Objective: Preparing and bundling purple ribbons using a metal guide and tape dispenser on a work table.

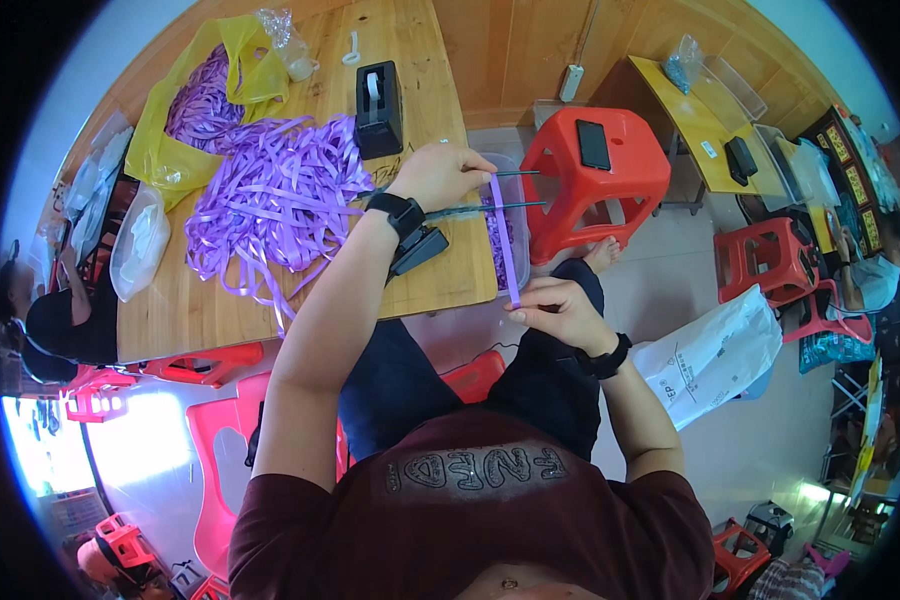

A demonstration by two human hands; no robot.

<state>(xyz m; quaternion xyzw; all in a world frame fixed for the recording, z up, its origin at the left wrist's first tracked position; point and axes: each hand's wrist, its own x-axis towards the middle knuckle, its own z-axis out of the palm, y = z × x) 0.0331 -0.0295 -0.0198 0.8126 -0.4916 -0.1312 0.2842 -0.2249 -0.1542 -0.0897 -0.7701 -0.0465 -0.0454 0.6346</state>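
Observation:
A short length of purple ribbon (504,240) stretches between my hands, crossing two thin dark rods (500,208) that stick out past the table's right edge. My left hand (440,174) pinches its far end. Nearer to me, my right hand (566,314) grips the other end between thumb and fingers. Whether the ribbon loops round the rods or only lies across them, I cannot tell. Below it, a clear plastic box (519,262) contains purple pieces. A black device (420,252) sits at the table edge under my left wrist. Left of my forearm spreads a big tangle of purple ribbon (270,205).
On the wooden table (425,60) stand a black tape dispenser (378,125) and a yellow plastic bag (150,130) with more ribbon. A red stool (625,170) bearing a phone (592,145) is beyond the box. A white sack (710,355) lies to my right; other people sit at both sides.

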